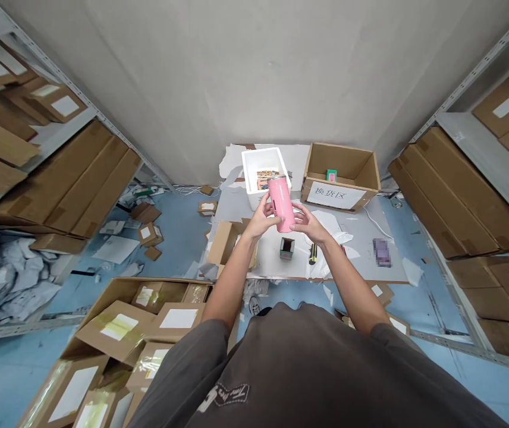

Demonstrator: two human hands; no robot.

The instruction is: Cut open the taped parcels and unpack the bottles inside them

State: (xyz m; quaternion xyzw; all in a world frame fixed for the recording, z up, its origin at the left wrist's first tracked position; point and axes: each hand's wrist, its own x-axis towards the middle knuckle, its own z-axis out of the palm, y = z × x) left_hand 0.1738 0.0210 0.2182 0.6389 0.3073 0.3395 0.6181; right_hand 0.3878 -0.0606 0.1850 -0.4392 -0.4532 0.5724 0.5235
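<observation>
A pink cylindrical tumbler (282, 203) with a metallic rim is held up over the table, tilted slightly to the left. My left hand (263, 219) wraps its fingers round its left side. On its lower right side, my right hand (307, 223) grips it too. Below the tumbler, a small open green box (287, 248) stands on the grey table (272, 261). To the right of that box lies a yellow and black utility knife (313, 254), beside crumpled white plastic. An open cardboard box (222, 242) is near my left forearm.
A white bin (250, 172) with packets stands at the table's back left. Right of it is a labelled cardboard box (342, 175) holding a small green and pink item. A big carton of parcels (116, 285) sits at lower left. Shelves flank both sides.
</observation>
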